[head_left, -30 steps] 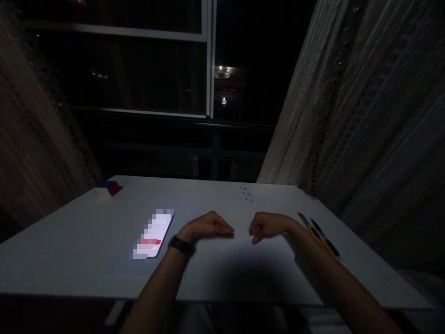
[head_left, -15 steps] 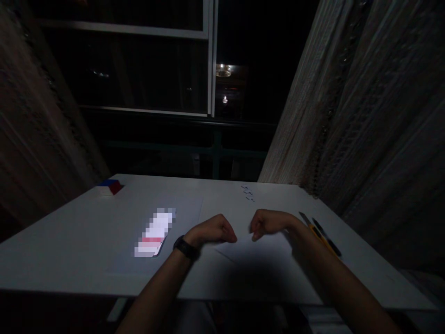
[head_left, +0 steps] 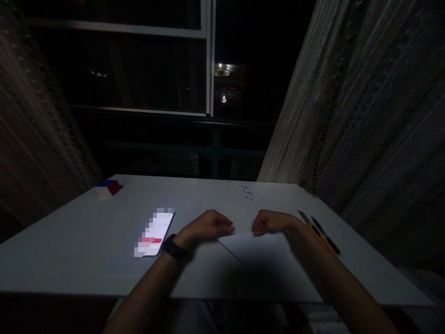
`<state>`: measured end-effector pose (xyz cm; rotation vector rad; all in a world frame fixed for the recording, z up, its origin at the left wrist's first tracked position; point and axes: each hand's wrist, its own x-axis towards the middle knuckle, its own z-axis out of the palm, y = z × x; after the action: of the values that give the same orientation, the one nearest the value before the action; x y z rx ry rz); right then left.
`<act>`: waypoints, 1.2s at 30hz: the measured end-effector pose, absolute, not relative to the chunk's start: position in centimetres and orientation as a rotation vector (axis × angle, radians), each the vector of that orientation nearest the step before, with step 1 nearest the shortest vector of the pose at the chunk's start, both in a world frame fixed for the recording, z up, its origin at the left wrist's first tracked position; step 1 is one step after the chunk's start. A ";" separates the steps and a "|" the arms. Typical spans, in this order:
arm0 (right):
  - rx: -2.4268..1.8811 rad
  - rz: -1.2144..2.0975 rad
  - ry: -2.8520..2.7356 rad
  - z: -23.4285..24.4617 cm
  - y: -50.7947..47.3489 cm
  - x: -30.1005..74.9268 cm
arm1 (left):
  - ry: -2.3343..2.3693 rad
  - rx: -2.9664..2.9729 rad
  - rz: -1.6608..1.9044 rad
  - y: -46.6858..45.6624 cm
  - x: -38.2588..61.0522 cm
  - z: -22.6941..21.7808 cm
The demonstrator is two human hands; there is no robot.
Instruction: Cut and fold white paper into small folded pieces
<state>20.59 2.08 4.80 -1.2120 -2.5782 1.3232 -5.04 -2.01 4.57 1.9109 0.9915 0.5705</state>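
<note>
A white sheet of paper (head_left: 259, 248) lies on the desk in front of me, its near part dark under a shadow. My left hand (head_left: 210, 224), with a black watch (head_left: 174, 248) on the wrist, is at the far left corner of the sheet. Its fingers stretch to the right, with the thumb just below them. At the sheet's far edge, my right hand (head_left: 270, 221) is curled closed, thumb and fingertips on the paper. Its exact grip is hard to see in the dim light.
On the white desk (head_left: 69, 241), a lit phone (head_left: 156, 234) rests on another sheet at left. A coloured cube (head_left: 107, 188) sits far left. At right lie a yellow cutter (head_left: 323, 237) and a dark pen (head_left: 326, 235). Small dark-marked bits (head_left: 247, 192) are at the back.
My left hand has shifted left and its fingers have straightened out. My right hand stays near the paper's far edge, which now shows more clearly between the hands.
</note>
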 end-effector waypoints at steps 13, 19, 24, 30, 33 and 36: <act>-1.008 1.708 -2.193 3.1 1.0 19.8 | 0.992 1.955 0.323 -1.4 -1.3 3.6; -1.020 1.750 -2.107 2.5 0.6 22.0 | 0.996 1.928 0.288 -1.1 -2.4 3.5; -1.024 1.743 -2.038 2.7 0.7 24.4 | 0.999 1.900 0.278 -0.7 -3.4 3.5; -0.887 1.645 -1.507 2.6 1.4 24.8 | 1.020 1.726 0.578 -0.2 -4.0 4.0; -0.718 1.663 -1.199 2.2 2.1 23.3 | 1.030 1.492 0.893 0.4 -3.4 3.4; -0.666 1.607 -1.064 1.6 2.8 21.2 | 0.990 1.270 1.060 1.0 -2.5 2.5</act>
<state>21.16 2.81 1.64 -0.6659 -1.0640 1.6066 -2.48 0.98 2.55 1.2703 0.9896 1.0599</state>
